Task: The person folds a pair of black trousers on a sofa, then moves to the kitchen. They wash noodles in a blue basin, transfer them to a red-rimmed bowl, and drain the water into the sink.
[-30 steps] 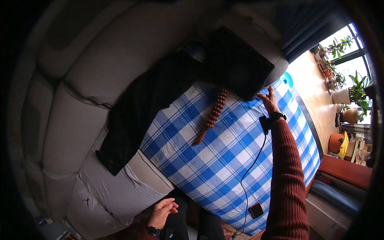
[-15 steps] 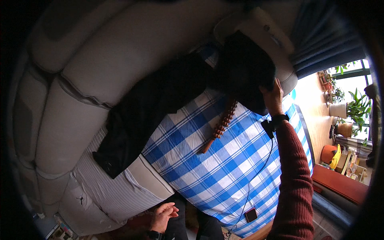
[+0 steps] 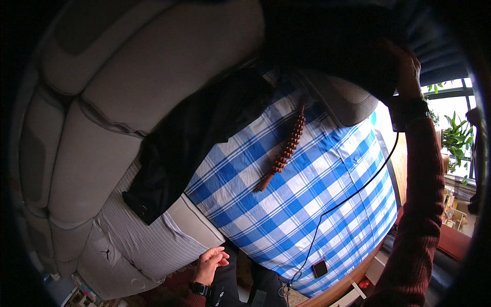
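At the far right, my right hand is raised, its fingers closed on the edge of a black garment; deep shadow hides its fingertips. The lifted cloth hangs across the top of the view. More black cloth lies along the sofa, and I cannot tell whether it belongs to the same garment. Low in the middle, my left hand is empty, its fingers loosely bent and apart, above my dark-clad legs. A brown beaded massage stick lies on the blue-and-white checked cloth.
A beige sofa with a striped cover runs along the left. Near the checked cloth's front edge lies a phone. A black cable runs from my right wrist down across the cloth. Potted plants stand by the window at right.
My right hand has moved up and right, lifting the black garment off the sofa's far end and baring the armrest and the stick's upper end. My left hand has risen slightly.
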Available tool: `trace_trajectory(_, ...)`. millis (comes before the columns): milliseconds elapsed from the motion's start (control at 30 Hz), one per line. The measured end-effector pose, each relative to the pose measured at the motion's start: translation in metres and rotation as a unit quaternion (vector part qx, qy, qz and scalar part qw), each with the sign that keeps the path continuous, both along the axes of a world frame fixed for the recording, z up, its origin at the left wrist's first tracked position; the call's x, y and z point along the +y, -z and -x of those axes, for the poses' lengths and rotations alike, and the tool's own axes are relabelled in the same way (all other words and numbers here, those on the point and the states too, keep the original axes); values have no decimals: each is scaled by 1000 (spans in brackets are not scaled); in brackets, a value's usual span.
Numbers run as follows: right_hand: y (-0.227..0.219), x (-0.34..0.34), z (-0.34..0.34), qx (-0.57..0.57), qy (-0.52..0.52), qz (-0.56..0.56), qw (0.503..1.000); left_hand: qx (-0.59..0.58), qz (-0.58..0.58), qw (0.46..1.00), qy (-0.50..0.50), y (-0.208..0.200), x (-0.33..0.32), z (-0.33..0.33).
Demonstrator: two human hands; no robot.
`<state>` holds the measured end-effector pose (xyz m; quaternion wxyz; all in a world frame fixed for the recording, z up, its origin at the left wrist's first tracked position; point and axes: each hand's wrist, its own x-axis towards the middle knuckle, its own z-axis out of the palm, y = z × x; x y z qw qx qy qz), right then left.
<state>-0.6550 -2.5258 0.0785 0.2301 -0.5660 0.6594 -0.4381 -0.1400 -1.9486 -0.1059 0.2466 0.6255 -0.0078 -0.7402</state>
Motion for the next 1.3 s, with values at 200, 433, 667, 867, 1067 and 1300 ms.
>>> trace_trajectory(200, 137, 3, 139, 107, 109, -49, 987, -1, -6, 1000, -13, 5, -5, -9)
trace_trajectory(433, 364, 180, 4, -16, 19, -258, 966, -62, 14, 998, -20, 11, -33, -34)
trace_trajectory(667, 370, 249, -190, 110, 40, -297, 948, -96, 47, 994, -10, 15, -63, -46)
trace_trajectory(867, 345, 223, -138, 205, 0, -277, 939, -87, 34, 996, -14, 20, -51, -45)
trace_trajectory(1067, 346, 180, -77, 225, -55, -159, 960, -64, -3, 997, -32, 21, -40, -37)
trace_trajectory(1300, 326, 107, -66, 418, -27, -116, 901, -66, -9, 998, -23, 23, -45, -36)
